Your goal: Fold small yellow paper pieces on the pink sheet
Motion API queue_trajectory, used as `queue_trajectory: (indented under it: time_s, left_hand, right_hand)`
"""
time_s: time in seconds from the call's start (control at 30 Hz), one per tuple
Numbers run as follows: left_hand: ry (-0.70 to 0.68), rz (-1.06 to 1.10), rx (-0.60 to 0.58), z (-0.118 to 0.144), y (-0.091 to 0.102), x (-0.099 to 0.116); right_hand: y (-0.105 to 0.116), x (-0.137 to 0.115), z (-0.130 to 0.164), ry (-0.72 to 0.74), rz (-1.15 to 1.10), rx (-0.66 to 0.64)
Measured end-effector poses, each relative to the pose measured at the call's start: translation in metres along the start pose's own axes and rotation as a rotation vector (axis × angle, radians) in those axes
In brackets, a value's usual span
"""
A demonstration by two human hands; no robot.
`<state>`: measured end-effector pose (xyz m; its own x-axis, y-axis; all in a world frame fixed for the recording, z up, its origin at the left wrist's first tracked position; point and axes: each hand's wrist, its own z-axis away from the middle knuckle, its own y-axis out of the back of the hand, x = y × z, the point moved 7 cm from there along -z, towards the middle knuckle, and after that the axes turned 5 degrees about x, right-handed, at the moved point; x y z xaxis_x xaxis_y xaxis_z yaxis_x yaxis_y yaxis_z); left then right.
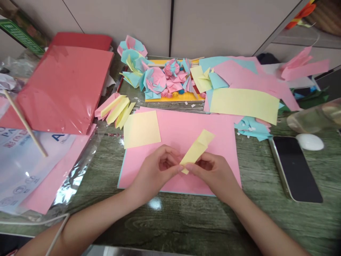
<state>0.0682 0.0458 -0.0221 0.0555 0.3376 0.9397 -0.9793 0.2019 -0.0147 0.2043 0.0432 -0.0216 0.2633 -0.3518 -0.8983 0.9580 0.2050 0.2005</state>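
Above the pink sheet (183, 124), the left hand (153, 167) and right hand (216, 170) pinch the yellow strip (195, 147) low between fingers (197, 170); it should be light, crease-prone, best held by what look like folded edges

Backed at the far edge of the green wood-grained table (173, 224) by pale grey panels (223, 32), split by a dark seam (171, 28). Bounded near the far right corner by a slanting strip (283, 27). Glossed with glare (155, 203) toward the near edge.
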Motion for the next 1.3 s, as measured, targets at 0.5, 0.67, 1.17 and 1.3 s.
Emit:
queue_trajectory:
  time_s: [0.5,0.67,1.17,1.3]
  left_hand:
    - [-0.586,-0.377,0.295,0.026,0.016,0.033]
    - [-1.117,-0.840,0.222,0.060,-0.012,0.052]
    - [-0.859,-1.456,-0.158,0.038,-0.032,0.010]
    - [-0.830,-1.480,-0.158,0.033,-0.030,0.008]
  right_hand:
    - [0.028,-0.045,0.019,0.642,0.884,0.401]
    - [0.012,-0.039,0.024,0.719,1.325,0.384]
    - [0.012,-0.017,0.003,0.530,0.883,-0.165]
    - [0.015,-0.021,0.001,0.456,0.850,-0.246]
